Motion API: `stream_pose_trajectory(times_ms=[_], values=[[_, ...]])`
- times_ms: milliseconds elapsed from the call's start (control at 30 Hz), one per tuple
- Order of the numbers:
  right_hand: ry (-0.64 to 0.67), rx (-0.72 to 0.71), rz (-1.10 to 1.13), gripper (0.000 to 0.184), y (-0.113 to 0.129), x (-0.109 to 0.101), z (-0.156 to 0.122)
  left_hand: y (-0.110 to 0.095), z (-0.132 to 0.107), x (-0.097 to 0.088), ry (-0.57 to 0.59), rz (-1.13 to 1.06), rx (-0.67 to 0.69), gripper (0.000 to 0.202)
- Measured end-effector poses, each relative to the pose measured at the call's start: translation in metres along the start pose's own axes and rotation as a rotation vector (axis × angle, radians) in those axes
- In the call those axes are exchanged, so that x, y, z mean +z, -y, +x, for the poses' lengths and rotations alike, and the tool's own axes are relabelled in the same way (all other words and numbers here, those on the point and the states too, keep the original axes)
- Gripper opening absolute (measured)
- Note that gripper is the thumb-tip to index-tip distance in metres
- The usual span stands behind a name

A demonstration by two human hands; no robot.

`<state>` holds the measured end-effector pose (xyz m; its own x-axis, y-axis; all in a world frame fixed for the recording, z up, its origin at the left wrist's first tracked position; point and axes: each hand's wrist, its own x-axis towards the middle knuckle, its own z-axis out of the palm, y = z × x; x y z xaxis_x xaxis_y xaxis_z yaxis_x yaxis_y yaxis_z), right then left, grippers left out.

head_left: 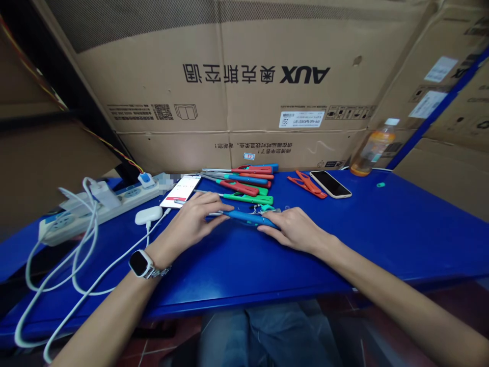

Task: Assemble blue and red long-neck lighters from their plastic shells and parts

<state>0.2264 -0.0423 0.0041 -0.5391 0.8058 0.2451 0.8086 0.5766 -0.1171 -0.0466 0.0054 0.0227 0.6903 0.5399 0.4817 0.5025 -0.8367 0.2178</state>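
A blue long-nosed lighter lies flat on the blue table, its metal tube pointing left. My left hand, with a watch on the wrist, rests over the tube end, fingers bent round it. My right hand presses on the handle end, fingers curled over it. Just behind lies a pile of several red, green and blue lighters. Small loose parts sit by my right fingers, too small to name.
A phone with a lit screen and a white charger lie at the left near a power strip with white cables. A dark phone, red plastic pieces and a bottle stand at the right. Cardboard boxes wall the back.
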Motion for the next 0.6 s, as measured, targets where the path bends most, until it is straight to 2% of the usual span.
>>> stream_pose_trajectory(times_ms=[67, 167, 233, 267, 300, 367, 433, 533, 600], values=[[-0.019, 0.049, 0.011, 0.039, 0.002, 0.001, 0.001, -0.006, 0.002, -0.002, -0.089, 0.093, -0.017, 0.020], [-0.074, 0.142, 0.177, 0.035, 0.005, 0.000, 0.003, -0.016, 0.004, -0.003, -0.393, 0.173, -0.138, 0.021], [-0.092, 0.207, 0.304, 0.036, 0.008, -0.001, 0.004, -0.019, 0.006, 0.001, -0.566, 0.096, -0.245, 0.014], [-0.095, 0.230, 0.347, 0.037, 0.010, -0.001, 0.005, -0.020, 0.007, 0.004, -0.586, -0.003, -0.297, 0.014], [-0.097, 0.243, 0.371, 0.037, 0.013, 0.000, 0.006, -0.019, 0.009, 0.009, -0.558, -0.138, -0.343, 0.018], [-0.088, 0.243, 0.374, 0.037, 0.020, 0.001, 0.009, -0.016, 0.012, 0.019, -0.397, -0.473, -0.433, 0.029], [-0.068, 0.237, 0.357, 0.036, 0.029, 0.003, 0.014, -0.013, 0.015, 0.030, -0.353, -0.702, -0.481, 0.037], [-0.003, 0.238, 0.351, 0.040, 0.042, 0.004, 0.027, -0.011, 0.018, 0.037, -0.407, -0.899, -0.530, 0.041], [0.053, 0.205, 0.367, 0.042, 0.048, 0.004, 0.037, -0.012, 0.018, 0.035, -0.450, -1.044, -0.592, 0.040]])
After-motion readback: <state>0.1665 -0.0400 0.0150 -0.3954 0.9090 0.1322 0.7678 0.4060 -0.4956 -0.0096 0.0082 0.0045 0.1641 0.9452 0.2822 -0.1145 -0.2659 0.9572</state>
